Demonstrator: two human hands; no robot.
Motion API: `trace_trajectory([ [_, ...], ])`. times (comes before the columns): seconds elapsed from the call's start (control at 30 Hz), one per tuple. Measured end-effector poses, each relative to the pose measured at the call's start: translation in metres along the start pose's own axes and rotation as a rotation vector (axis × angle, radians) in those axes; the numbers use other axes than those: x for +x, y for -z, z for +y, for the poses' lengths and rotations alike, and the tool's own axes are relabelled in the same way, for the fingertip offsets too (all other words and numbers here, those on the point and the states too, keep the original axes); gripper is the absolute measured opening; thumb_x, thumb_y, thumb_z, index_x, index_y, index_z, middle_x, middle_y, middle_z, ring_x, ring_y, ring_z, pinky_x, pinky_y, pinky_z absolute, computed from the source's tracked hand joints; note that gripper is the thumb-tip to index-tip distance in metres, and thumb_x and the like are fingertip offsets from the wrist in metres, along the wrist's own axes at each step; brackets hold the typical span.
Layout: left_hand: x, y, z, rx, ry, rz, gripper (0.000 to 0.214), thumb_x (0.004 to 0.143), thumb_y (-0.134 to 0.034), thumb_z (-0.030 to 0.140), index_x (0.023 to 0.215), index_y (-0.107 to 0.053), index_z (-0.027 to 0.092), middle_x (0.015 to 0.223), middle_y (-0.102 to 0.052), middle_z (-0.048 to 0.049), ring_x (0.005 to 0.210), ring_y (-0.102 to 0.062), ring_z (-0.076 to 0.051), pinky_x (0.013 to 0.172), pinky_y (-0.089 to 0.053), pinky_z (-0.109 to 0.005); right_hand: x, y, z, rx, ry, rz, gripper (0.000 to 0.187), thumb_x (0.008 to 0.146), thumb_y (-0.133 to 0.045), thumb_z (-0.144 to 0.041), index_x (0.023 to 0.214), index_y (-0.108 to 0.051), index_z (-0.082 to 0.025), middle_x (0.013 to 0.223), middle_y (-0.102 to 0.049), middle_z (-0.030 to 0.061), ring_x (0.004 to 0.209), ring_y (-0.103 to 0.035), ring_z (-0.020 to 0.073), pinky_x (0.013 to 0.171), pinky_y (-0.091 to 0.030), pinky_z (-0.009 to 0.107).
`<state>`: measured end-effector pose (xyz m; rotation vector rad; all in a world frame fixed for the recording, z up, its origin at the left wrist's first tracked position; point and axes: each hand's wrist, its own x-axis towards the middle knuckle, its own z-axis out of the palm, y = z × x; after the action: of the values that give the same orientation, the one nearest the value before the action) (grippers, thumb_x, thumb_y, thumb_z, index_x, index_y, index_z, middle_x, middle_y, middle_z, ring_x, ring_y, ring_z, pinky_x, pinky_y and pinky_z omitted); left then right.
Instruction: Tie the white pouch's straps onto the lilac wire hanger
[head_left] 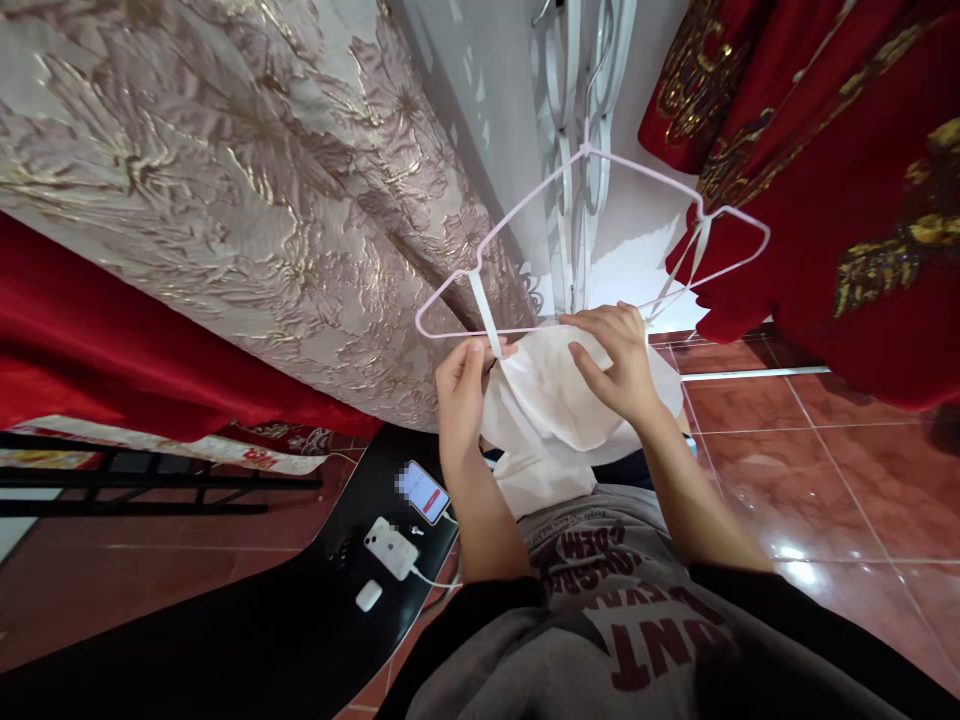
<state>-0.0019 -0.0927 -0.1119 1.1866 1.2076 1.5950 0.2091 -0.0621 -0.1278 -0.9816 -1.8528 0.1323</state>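
Note:
A thin pale pink wire hanger is held in front of me, with a white strappy garment hanging from it by two narrow straps. My left hand pinches the garment's left strap just below the hanger's bottom bar. My right hand grips the top edge of the white garment near the right strap, fingers curled over the cloth. The garment hangs down over my lap.
A beige and gold embroidered curtain hangs at the left over red cloth. Red and gold garments hang at the right. Two phones and an earbud case lie on a black surface. The floor is red tile.

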Motion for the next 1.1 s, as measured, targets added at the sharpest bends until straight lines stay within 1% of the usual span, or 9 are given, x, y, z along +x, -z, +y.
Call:
trace_trajectory([
  [0.13, -0.007, 0.009, 0.040, -0.046, -0.080, -0.081, 0.031, 0.092, -0.074, 0.050, 0.090, -0.081, 0.020, 0.080, -0.075, -0.0059, 0.068, -0.065, -0.015, 0.058, -0.049, -0.024, -0.001, 0.003, -0.003, 0.051, 0.002, -0.002, 0.032, 0.100, -0.059, -0.024, 0.129, -0.069, -0.032, 0.121, -0.077, 0.0021, 0.115, -0.066, 0.0245, 0.113, -0.040, 0.050],
  [0.23, 0.002, 0.009, 0.060, -0.310, -0.158, -0.010, 0.041, 0.086, -0.077, 0.059, 0.103, -0.081, 0.022, 0.099, -0.077, -0.0077, 0.080, -0.069, -0.017, 0.058, -0.051, -0.024, 0.003, 0.007, -0.004, 0.069, -0.007, -0.034, 0.032, 0.101, -0.058, -0.028, 0.131, -0.068, -0.034, 0.122, -0.077, 0.0016, 0.116, -0.066, 0.0247, 0.114, -0.041, 0.051],
  [0.37, 0.019, 0.014, 0.053, -0.394, -0.241, 0.301, 0.029, 0.092, -0.071, 0.046, 0.114, -0.080, 0.030, 0.149, -0.066, -0.0004, 0.136, -0.059, -0.025, 0.087, -0.058, -0.030, 0.002, 0.016, 0.003, 0.059, -0.016, -0.058, 0.032, 0.101, -0.058, -0.032, 0.131, -0.069, -0.033, 0.122, -0.077, 0.0026, 0.116, -0.067, 0.0258, 0.115, -0.040, 0.054],
  [0.47, 0.021, 0.017, 0.032, -0.276, -0.194, 0.501, 0.021, 0.088, -0.077, 0.030, 0.108, -0.082, 0.034, 0.147, -0.068, 0.0032, 0.138, -0.059, -0.027, 0.068, -0.050, -0.026, -0.001, 0.018, 0.003, 0.072, 0.014, -0.038, 0.031, 0.101, -0.058, -0.029, 0.131, -0.069, -0.033, 0.121, -0.077, 0.0032, 0.116, -0.068, 0.0253, 0.115, -0.041, 0.053],
  [0.6, 0.012, 0.000, 0.016, -0.269, -0.048, 0.247, 0.026, 0.089, -0.078, 0.046, 0.099, -0.080, 0.022, 0.122, -0.078, -0.0123, 0.107, -0.074, -0.022, 0.053, -0.040, -0.020, -0.003, 0.007, -0.012, 0.076, 0.048, -0.051, 0.038, 0.101, -0.059, -0.031, 0.140, -0.064, -0.032, 0.129, -0.074, 0.0057, 0.121, -0.066, 0.0269, 0.114, -0.043, 0.054],
  [0.77, 0.006, -0.028, 0.017, -0.410, -0.097, 0.131, 0.033, 0.088, -0.080, 0.050, 0.086, -0.069, 0.019, 0.083, -0.074, -0.0055, 0.083, -0.077, -0.018, 0.047, -0.039, -0.018, -0.002, 0.007, -0.028, 0.137, 0.007, -0.058, 0.041, 0.101, -0.060, -0.030, 0.141, -0.062, -0.036, 0.136, -0.072, 0.0037, 0.130, -0.064, 0.0272, 0.121, -0.040, 0.059],
  [0.87, 0.007, -0.029, 0.016, -0.406, -0.112, 0.088, 0.036, 0.089, -0.079, 0.051, 0.084, -0.064, 0.020, 0.076, -0.071, -0.0043, 0.083, -0.077, -0.018, 0.047, -0.040, -0.017, -0.003, 0.020, -0.012, 0.280, -0.098, 0.189, 0.039, 0.099, -0.063, -0.030, 0.138, -0.064, -0.037, 0.140, -0.067, 0.0041, 0.135, -0.061, 0.0264, 0.116, -0.049, 0.054],
  [0.97, 0.008, -0.028, 0.015, -0.373, -0.124, 0.087, 0.037, 0.092, -0.075, 0.054, 0.085, -0.061, 0.020, 0.077, -0.071, -0.0043, 0.085, -0.076, -0.018, 0.048, -0.040, -0.017, 0.000, 0.039, 0.017, 0.399, -0.312, 0.454, 0.042, 0.095, -0.066, -0.033, 0.137, -0.062, -0.035, 0.139, -0.064, 0.0054, 0.122, -0.066, 0.0248, 0.103, -0.057, 0.048],
  [1.1, 0.007, -0.031, 0.015, -0.311, -0.107, 0.134, 0.040, 0.093, -0.071, 0.058, 0.085, -0.057, 0.021, 0.078, -0.070, -0.0050, 0.086, -0.075, -0.018, 0.050, -0.040, -0.019, 0.018, 0.069, 0.030, 0.511, -0.550, 0.293, 0.026, 0.092, -0.066, -0.033, 0.117, -0.071, -0.026, 0.111, -0.072, 0.0055, 0.081, -0.066, 0.0160, 0.074, -0.058, 0.036],
])
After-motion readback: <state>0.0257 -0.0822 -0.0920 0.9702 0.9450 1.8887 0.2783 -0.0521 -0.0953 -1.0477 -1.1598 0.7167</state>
